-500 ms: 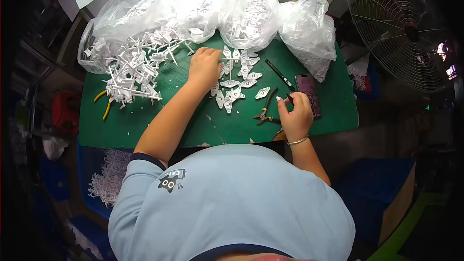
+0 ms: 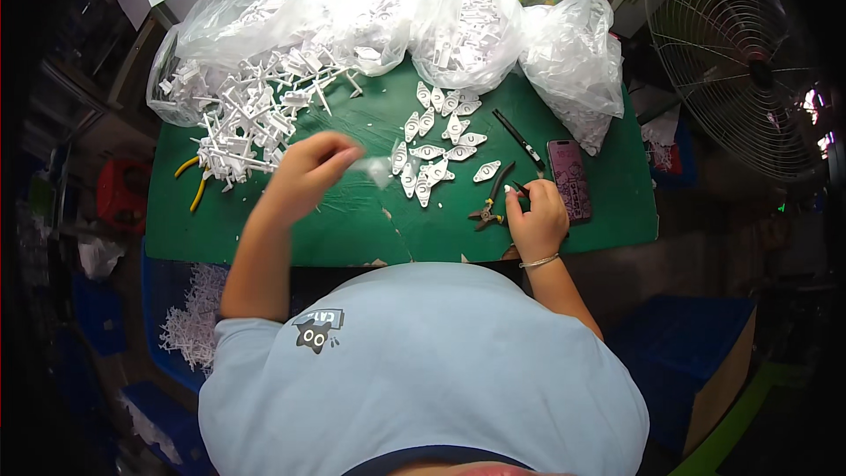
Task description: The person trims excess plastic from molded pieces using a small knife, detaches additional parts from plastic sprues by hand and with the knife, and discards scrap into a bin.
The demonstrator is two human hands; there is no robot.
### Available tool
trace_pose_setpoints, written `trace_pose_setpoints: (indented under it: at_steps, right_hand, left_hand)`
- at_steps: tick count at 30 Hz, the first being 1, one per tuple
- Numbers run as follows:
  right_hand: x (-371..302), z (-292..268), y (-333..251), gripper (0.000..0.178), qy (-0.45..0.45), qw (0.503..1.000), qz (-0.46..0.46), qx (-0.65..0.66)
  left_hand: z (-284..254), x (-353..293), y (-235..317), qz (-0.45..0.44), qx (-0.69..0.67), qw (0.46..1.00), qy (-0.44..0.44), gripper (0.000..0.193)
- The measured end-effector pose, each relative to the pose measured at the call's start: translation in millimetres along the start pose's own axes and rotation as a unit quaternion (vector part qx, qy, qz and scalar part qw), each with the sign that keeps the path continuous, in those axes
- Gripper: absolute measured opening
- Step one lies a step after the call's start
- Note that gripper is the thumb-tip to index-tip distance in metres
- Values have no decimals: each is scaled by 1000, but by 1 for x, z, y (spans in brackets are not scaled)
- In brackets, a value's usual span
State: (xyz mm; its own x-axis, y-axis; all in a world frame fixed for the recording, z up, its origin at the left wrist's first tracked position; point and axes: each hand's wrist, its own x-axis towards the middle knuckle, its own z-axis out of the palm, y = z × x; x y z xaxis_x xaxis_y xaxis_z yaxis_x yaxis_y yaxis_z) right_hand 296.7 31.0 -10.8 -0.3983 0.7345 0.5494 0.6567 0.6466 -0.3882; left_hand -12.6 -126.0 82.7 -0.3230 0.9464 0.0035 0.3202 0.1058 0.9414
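Observation:
My left hand point(image 2: 304, 174) is raised over the table's left-middle, thumb and fingers pinched together. A motion-smeared white piece point(image 2: 380, 172) shows just right of its fingertips; whether they hold it cannot be told. Several white diamond-shaped plastic plates point(image 2: 426, 152) with a U-shaped mark lie loosely grouped in the middle. One such plate point(image 2: 486, 171) lies apart, nearer the right hand. My right hand point(image 2: 538, 219) rests at the front right, fingers curled round a slim dark object point(image 2: 521, 187) whose kind is mostly hidden. Beside it lie nippers point(image 2: 484, 213), partly covered by the hand.
White branching plastic parts point(image 2: 242, 128) heap at the left, beside a yellow-handled tool point(image 2: 199, 185). Filled clear bags point(image 2: 467, 26) line the back. A black pen-like tool point(image 2: 518, 137) and a phone point(image 2: 570, 178) lie right. A wire fan point(image 2: 723, 53) stands beyond the green tabletop point(image 2: 344, 238).
My left hand has moved left and toward me, away from the plates. The white stemmed piece beside its fingers is gone from above them. My right hand stays nearly where it was.

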Motion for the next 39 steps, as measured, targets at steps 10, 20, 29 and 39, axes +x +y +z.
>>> trace_pose_setpoints:
  at_steps: [10, 20, 29, 39]
  right_hand:
    - [4, 0, -4, 21, -22, 1000, 3, -12]
    - [8, 4, -6, 22, -42, 999, 1, -14]
    - [6, 2, -4, 20, -33, 999, 9, -35]
    - [4, 4, -7, 20, -35, 998, 24, -38]
  left_hand:
    - [-126, -205, 5, -282, 263, 910, 156, 22]
    - [-204, -386, -289, -539, 514, 646, 166, 33]
    - [-42, -124, -13, -188, 99, 947, -242, 23]
    - [81, 48, -43, 15, 397, 917, 45, 21]
